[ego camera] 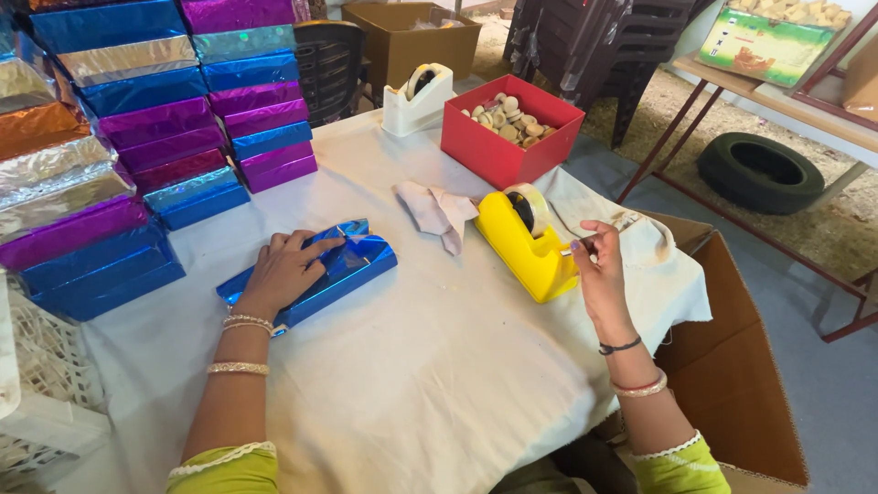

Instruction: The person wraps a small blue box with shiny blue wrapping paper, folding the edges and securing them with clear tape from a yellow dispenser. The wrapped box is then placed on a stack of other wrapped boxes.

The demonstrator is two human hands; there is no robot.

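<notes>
A box wrapped in shiny blue foil (352, 265) lies on the white cloth-covered table (430, 366). My left hand (283, 268) presses flat on its top, fingers toward the folded end flap. My right hand (599, 265) is at the front of a yellow tape dispenser (526, 249), thumb and fingers pinched on a strip of clear tape pulled from the roll (530, 207). A crumpled pale cloth (437, 212) lies between the box and the dispenser.
Stacks of foil-wrapped boxes in blue, purple, silver and orange (155, 137) fill the table's left side. A red open box of round pieces (508, 128) and a white tape dispenser (418, 99) stand at the back. A brown carton (732, 366) sits at the right; a tyre (759, 172) lies on the floor.
</notes>
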